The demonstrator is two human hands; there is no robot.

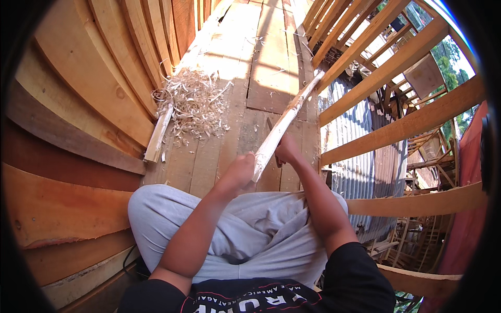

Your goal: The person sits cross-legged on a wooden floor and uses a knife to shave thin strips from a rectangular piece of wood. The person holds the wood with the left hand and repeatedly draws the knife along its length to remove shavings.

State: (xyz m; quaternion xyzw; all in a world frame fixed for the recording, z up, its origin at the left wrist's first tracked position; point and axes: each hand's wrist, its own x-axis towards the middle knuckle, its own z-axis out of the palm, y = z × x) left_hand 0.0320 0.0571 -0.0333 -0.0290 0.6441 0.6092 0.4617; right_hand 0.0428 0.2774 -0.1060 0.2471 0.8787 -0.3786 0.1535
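The left hand (240, 171) has its fingers closed around the near end of a pale, stripped wooden pole (284, 122), which sticks out just past them and slants away to the upper right, its far end near the wooden railing (381, 143). The right hand (287, 149) is just to the right of the pole's lower half, its fingers curled on a dark bladed tool (270, 123) partly hidden behind the wood; whether blade and pole touch, I cannot tell. Curly wood shavings (195, 104) lie heaped on the plank floor (229, 141), against a squared offcut (159, 133) beside the board wall (88, 78).
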